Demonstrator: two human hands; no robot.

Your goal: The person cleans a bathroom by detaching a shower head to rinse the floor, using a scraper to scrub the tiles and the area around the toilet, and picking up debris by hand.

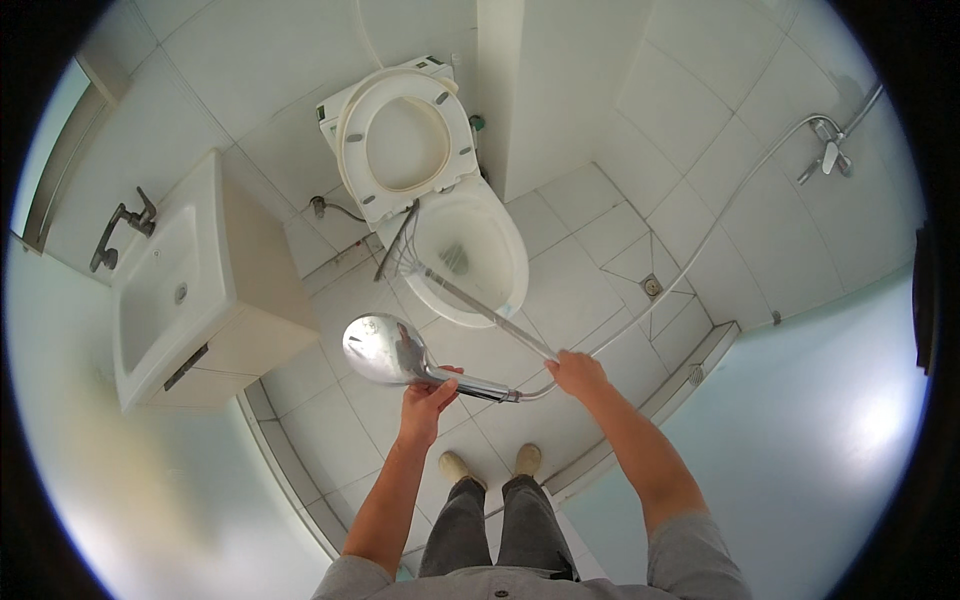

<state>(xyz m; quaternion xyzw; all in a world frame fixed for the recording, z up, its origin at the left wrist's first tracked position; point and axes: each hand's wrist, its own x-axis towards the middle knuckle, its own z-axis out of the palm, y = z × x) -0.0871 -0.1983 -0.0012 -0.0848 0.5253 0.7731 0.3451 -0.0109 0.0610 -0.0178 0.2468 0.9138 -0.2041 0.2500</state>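
My left hand [429, 405] grips the handle of a chrome hand shower [386, 351], whose round head lies to the left, above the floor. From the handle's end a flexible shower hose [709, 229] passes by my right hand [579, 373] and runs up to the wall mixer. My right hand is closed around the end of a long-handled tool [487, 311] with a narrow dark bar on a thin-ribbed head, resembling a squeegee. That head is over the left edge of the white toilet bowl [514, 259]; whether it touches is unclear. The toilet seat [457, 135] is raised.
On the left stands a washbasin [225, 262] on a cabinet, with a dark tap [139, 217]. A shower mixer [829, 146] is on the right wall. A floor drain [651, 285] lies beneath the hose. Frosted glass panels [787, 405] flank the raised sill [675, 390].
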